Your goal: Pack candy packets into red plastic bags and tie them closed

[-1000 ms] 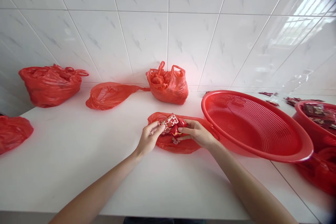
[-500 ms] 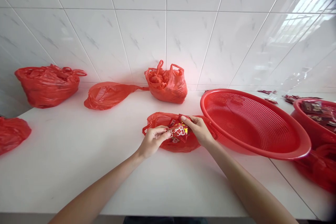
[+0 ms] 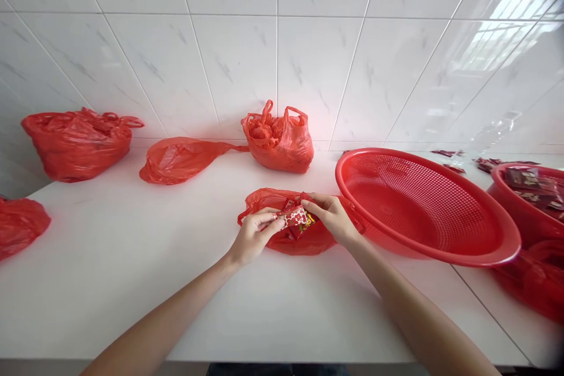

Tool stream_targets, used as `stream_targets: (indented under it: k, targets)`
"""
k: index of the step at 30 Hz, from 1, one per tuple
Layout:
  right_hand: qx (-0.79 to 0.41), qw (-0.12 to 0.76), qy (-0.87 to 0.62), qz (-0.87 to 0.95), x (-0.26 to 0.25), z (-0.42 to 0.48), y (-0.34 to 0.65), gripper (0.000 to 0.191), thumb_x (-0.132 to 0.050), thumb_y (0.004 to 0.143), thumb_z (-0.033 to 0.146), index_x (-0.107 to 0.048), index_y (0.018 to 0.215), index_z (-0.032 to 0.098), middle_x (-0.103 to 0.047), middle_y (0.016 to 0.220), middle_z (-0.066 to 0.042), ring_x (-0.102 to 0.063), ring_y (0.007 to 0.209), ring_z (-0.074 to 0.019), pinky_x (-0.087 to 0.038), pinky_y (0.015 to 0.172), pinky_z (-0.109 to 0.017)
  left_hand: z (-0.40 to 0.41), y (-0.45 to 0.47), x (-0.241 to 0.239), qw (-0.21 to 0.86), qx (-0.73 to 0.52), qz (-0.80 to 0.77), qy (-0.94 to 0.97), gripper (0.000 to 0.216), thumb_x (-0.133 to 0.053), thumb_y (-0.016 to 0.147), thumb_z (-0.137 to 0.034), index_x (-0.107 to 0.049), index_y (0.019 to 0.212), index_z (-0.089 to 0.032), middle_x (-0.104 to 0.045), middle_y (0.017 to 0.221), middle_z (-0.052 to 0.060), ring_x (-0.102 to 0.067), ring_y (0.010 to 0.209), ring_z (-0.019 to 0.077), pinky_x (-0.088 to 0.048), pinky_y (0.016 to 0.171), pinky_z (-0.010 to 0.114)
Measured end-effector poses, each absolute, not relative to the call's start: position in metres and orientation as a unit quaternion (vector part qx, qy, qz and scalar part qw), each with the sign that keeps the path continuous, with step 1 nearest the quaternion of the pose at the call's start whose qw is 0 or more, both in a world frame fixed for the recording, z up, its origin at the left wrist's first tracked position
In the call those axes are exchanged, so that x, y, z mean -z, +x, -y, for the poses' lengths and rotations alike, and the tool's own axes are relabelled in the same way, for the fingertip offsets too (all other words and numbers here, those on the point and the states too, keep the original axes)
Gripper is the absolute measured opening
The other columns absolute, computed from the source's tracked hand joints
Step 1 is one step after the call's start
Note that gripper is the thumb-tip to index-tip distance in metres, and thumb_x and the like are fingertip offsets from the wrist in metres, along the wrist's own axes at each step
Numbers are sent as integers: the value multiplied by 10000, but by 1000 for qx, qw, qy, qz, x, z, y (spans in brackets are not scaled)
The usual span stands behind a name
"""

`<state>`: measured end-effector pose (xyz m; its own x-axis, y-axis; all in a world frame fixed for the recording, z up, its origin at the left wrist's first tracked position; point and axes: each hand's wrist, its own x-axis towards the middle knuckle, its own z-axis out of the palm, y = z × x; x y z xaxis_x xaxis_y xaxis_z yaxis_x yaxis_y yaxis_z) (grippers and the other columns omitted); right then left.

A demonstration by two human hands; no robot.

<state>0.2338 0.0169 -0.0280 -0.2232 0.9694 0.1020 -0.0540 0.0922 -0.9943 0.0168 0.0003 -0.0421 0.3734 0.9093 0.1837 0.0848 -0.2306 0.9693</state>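
Observation:
My left hand (image 3: 253, 237) pinches a small packet printed with red and white flowers (image 3: 294, 217) between thumb and fingers. Close against it, my right hand (image 3: 331, 216) is closed on a red packet with yellow print (image 3: 310, 223), partly hidden by its fingers. Both hands are over a spread red plastic bag (image 3: 321, 242) lying on the white table. Inside the bag's mouth are other red packets, mostly covered by the hands.
A large red plastic colander (image 3: 409, 205) stands right of the bag. Farther right, a red basin (image 3: 497, 188) holds dark red packets. Along the tiled wall are a full red bag (image 3: 282, 150), a flattened bag (image 3: 180, 161) and another full one (image 3: 83, 150).
The two packets have shifted slightly between my fingers; the flowered one now overlaps more of the yellow-printed one. My right fingers have moved a little. The view has shifted slightly.

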Motion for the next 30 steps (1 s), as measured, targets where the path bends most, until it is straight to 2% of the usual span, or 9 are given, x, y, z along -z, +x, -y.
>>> stream_targets:
  k: [5, 11, 15, 18, 22, 26, 28, 30]
  targets:
    - [-590, 509, -403, 479, 32, -19, 233, 315, -754, 780, 500, -756, 783, 186, -715, 739, -25, -618, 690, -176, -481, 702, -310, -4, 16, 40, 501, -437, -379, 644, 303, -627, 898, -414, -663, 752, -151, -589, 779, 17, -537, 813, 165, -450, 776, 273]
    - [-632, 514, -393, 427, 36, -20, 229, 308, -796, 729, 504, -738, 790, 208, -723, 784, -26, -622, 713, -176, -487, 723, -311, -3, 16, 41, 514, -443, -393, 620, 313, -616, 900, -434, -671, 774, -153, -639, 822, 26, -567, 839, 181, -453, 815, 291]
    - [-568, 541, -437, 441, 36, -21, 230, 334, -796, 704, 518, -688, 747, 205, -681, 733, -11, -591, 680, -172, -465, 679, -306, -5, 14, 44, 515, -430, -414, 614, 303, -633, 877, -439, -656, 766, -157, -649, 803, 18, -585, 849, 185, -455, 813, 285]
    - [-520, 544, -469, 463, 39, -26, 235, 320, -748, 740, 513, -655, 724, 207, -650, 714, -11, -568, 673, -175, -451, 662, -312, -8, 12, 46, 519, -430, -435, 597, 309, -646, 860, -456, -661, 777, -158, -675, 824, 31, -615, 883, 205, -466, 850, 304]
    - [-379, 540, -514, 548, 45, -30, 239, 219, -674, 791, 419, -670, 851, 208, -692, 867, -54, -617, 839, -232, -481, 794, -365, -8, 12, 46, 515, -427, -436, 602, 322, -627, 870, -469, -666, 813, -155, -687, 879, 35, -624, 903, 210, -479, 841, 305]
    - [-247, 519, -528, 625, 44, -24, 235, 243, -600, 847, 338, -660, 1061, 239, -691, 1085, -70, -617, 1029, -262, -455, 954, -425, -6, 14, 46, 521, -424, -426, 606, 331, -620, 885, -471, -644, 818, -148, -655, 855, 16, -611, 881, 187, -483, 826, 284]
    - [-231, 513, -503, 656, 40, -18, 230, 203, -598, 875, 353, -683, 1033, 259, -691, 1086, -68, -611, 1058, -268, -442, 985, -421, -6, 15, 47, 523, -428, -417, 608, 332, -619, 892, -470, -626, 796, -153, -645, 831, 9, -616, 872, 182, -495, 826, 283]
    - [-266, 502, -467, 677, 36, -12, 225, 194, -616, 890, 393, -703, 1006, 264, -703, 1044, -65, -624, 1033, -265, -457, 962, -398, -6, 16, 49, 512, -434, -408, 618, 321, -614, 901, -464, -641, 807, -158, -662, 838, 14, -630, 870, 186, -512, 835, 292]
